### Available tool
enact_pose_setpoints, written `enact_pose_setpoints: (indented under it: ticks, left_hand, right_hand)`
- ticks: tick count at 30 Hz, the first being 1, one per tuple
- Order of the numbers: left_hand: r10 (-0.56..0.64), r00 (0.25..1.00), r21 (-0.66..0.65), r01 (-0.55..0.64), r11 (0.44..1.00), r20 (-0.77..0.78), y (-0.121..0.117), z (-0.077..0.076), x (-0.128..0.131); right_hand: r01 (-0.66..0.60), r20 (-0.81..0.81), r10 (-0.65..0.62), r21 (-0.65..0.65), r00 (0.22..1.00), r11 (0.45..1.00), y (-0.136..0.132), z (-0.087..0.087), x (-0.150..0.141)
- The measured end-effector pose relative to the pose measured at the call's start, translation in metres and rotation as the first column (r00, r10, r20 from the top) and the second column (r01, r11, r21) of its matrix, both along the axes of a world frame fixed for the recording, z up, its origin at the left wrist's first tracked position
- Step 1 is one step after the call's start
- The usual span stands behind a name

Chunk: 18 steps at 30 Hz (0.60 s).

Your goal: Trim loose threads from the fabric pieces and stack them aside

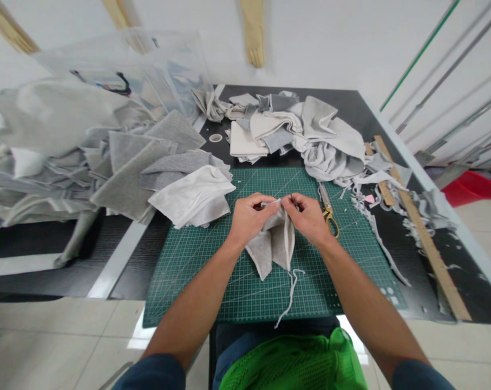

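My left hand and my right hand pinch the top edge of a light grey fabric piece, close together. The piece is folded, with its lower corners hanging over the green cutting mat. A loose white thread strip trails from its bottom corner down the mat. Something small and dark shows at my right fingertips, too small to name. Gold-handled scissors lie just right of my right hand, partly hidden by it. A stack of white and grey fabric pieces rests left of my left hand.
Big fabric heaps cover the left side, before a clear plastic bin. Folded cloths and a tape roll sit behind the mat. A wooden ruler lies among scraps at right. A red bucket stands beyond the table.
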<state>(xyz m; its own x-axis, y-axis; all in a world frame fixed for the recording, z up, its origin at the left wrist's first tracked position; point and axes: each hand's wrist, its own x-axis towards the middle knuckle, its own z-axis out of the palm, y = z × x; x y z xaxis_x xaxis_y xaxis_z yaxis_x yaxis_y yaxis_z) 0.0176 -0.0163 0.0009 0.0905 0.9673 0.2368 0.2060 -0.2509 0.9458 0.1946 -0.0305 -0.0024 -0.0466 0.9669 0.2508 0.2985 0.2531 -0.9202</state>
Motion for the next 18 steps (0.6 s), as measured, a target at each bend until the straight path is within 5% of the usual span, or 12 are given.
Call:
enact_pose_setpoints:
  ticks: [18]
  left_hand:
    - [-0.044, 0.998, -0.071, 0.041, 0.997, -0.033, -0.0019, 0.0015, 0.002]
  right_hand:
    - [-0.014, -0.024, 0.016, 0.089, 1.0, 0.996, -0.0017, 0.0048, 0.0001]
